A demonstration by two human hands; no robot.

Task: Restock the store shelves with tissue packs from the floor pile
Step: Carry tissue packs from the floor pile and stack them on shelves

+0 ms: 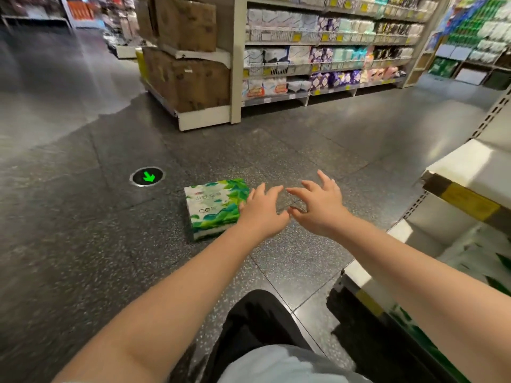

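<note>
One tissue pack on the floor (green-leaved), two hands: left hand, right hand.

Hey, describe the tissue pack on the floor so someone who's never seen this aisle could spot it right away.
Start at the round floor light with the green arrow set in the dark speckled floor. Just to its right, lying flat, is the tissue pack, with the person's left hand at its right edge. It is the only loose item on the floor, white wrapping printed with green leaves.
</note>
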